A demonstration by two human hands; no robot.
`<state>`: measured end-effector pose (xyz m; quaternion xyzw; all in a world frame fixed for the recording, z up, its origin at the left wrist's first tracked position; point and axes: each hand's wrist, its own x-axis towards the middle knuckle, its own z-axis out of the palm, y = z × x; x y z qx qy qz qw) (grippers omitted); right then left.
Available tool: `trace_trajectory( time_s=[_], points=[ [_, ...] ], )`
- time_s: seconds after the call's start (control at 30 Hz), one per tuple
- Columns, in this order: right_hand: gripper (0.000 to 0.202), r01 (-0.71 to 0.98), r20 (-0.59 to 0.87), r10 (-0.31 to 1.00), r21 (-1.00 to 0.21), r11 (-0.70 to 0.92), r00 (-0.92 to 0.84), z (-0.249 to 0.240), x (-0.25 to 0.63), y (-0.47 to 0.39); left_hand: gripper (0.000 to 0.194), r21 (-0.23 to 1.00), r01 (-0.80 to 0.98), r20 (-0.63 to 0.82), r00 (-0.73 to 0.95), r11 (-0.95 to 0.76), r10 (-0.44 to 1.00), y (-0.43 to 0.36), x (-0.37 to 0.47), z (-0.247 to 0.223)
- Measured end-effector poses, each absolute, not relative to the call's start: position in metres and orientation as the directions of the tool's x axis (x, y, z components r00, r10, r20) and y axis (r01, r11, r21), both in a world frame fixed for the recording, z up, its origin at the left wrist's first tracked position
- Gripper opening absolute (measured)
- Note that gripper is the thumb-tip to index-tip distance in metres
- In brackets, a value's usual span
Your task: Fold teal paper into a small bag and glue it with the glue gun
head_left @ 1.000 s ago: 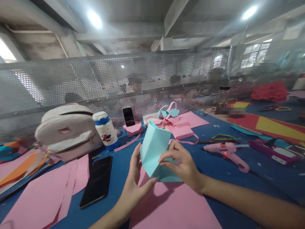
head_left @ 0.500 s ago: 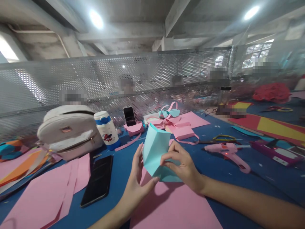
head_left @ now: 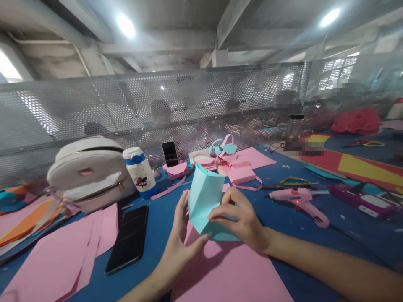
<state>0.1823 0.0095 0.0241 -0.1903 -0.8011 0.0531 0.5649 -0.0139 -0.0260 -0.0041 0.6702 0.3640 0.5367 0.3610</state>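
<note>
A folded light-blue paper shape (head_left: pixel 206 191) stands up between my hands, its top edge open and its base spread in a flap. My left hand (head_left: pixel 185 241) holds its left side, thumb at the lower front corner and fingers behind the left edge. With bent fingers pinched together, my right hand (head_left: pixel 241 218) grips the paper at the lower right fold. Beneath both hands lies a pink paper sheet (head_left: pixel 233 272) on the blue table.
Left are a black phone (head_left: pixel 127 239), pink sheets (head_left: pixel 53 256), a white backpack (head_left: pixel 88 176) and a bottle (head_left: pixel 140 172). Right are a pink glue gun (head_left: pixel 300 201), scissors (head_left: pixel 292 182) and a purple box (head_left: pixel 362 201). Small pink paper bags (head_left: pixel 241 174) lie before a perforated metal screen (head_left: pixel 195 92).
My right hand's fingertips have shifted slightly left along the blue paper. My left hand keeps its hold, and the paper stays nearly in place.
</note>
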Motion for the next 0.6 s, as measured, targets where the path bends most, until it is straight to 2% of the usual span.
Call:
trace_trajectory(
  time_s=[0.23,0.4,0.6],
  points=[
    [0.025,0.305,0.871,0.356,-0.257,0.917,-0.338,0.0291,0.1814,0.0058,0.090,0.874,0.088,0.460,0.165,-0.477,0.873,-0.0289,-0.0136,-0.0055],
    [0.031,0.339,0.887,0.327,-0.213,0.916,-0.326,0.0294,0.1813,0.0032,0.089,0.879,0.078,0.452,0.171,-0.469,0.875,-0.0286,-0.0133,-0.0059],
    [0.029,0.329,0.893,0.260,-0.137,0.934,-0.368,0.0281,0.1817,0.0025,0.090,0.890,0.072,0.433,0.175,-0.450,0.884,-0.0312,-0.0101,-0.0003]
  ],
)
